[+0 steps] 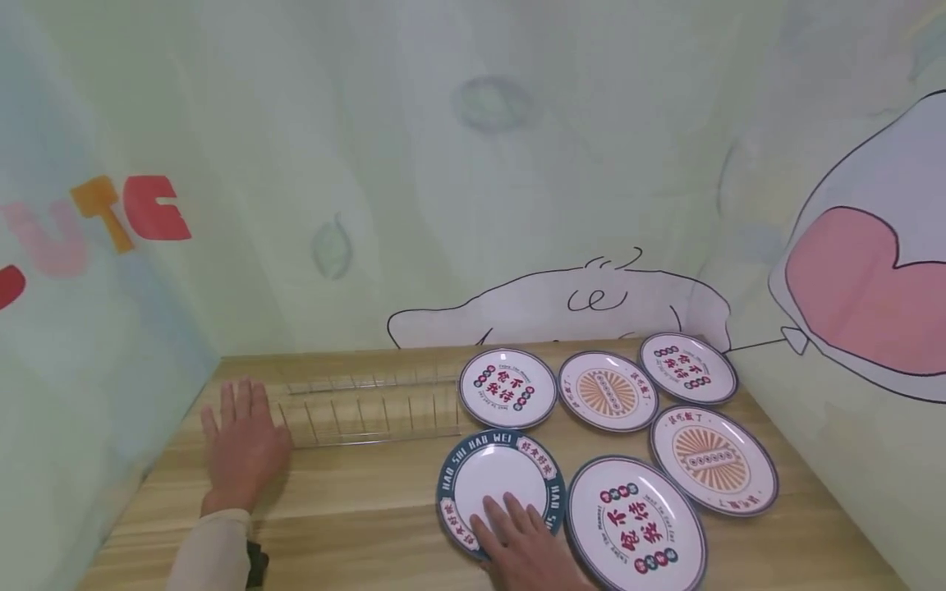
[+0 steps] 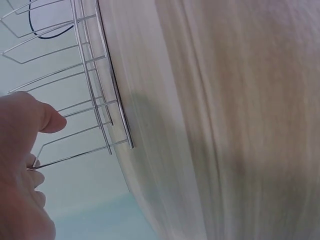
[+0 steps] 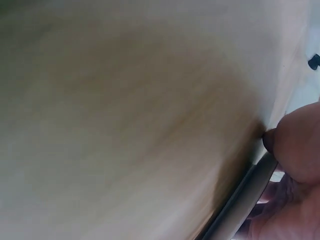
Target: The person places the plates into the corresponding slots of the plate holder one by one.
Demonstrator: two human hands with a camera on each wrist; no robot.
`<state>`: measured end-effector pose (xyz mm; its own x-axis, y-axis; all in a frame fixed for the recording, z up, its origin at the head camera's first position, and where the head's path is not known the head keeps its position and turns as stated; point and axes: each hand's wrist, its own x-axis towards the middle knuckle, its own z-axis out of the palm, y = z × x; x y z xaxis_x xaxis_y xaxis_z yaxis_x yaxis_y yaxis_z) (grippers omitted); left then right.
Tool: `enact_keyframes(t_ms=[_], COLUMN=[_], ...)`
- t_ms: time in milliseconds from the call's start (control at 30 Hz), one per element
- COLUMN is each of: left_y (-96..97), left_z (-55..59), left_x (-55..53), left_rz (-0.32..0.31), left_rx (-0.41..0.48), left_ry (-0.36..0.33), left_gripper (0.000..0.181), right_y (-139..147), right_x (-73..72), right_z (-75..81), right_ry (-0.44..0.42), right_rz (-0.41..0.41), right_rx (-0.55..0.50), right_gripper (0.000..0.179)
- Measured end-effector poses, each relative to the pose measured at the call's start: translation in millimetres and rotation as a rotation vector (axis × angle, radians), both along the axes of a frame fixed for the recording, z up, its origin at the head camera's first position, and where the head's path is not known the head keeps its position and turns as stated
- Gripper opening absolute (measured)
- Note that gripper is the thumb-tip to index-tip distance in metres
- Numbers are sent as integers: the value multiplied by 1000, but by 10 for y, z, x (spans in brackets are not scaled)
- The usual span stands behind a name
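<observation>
Under right grip (image 1: pixel 526 543), teal-rimmed plate (image 1: pixel 491 474)

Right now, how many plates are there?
6: green-rimmed plate under the right hand; white plates beside the rack, next along, back corner, right side, front. Stacking might hide more.

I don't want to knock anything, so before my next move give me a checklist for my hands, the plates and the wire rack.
1. Right hand on the green-rimmed plate: ok, fingers over its face, thumb at the rim.
2. Green-rimmed plate face up: ok.
3. Green-rimmed plate apart from the white plate at its right: cannot tell, the rims look very close.
4. Left hand by the wire rack: ok, at its left end.
5. Left hand touching the wire rack: cannot tell, hand and wires overlap.
6. Wire rack upright on the table: ok.
</observation>
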<state>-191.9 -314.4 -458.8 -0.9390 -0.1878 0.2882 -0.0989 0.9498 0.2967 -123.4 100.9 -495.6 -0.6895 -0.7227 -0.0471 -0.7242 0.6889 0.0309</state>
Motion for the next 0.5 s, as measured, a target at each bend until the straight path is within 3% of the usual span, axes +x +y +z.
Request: enact_keyframes(t_ms=[133, 500], left_y=[-3, 22], left_z=[31, 18], left_x=[-1, 14], left_rz=[-1, 4], left_rx=[5, 2], left_ry=[17, 5], left_gripper=[70, 70], right_y=[29, 127], right_x=[11, 48], right_z=[85, 178], right_ry=[23, 143], right_rz=[20, 156], right_rx=[-13, -80], right_gripper=[100, 87])
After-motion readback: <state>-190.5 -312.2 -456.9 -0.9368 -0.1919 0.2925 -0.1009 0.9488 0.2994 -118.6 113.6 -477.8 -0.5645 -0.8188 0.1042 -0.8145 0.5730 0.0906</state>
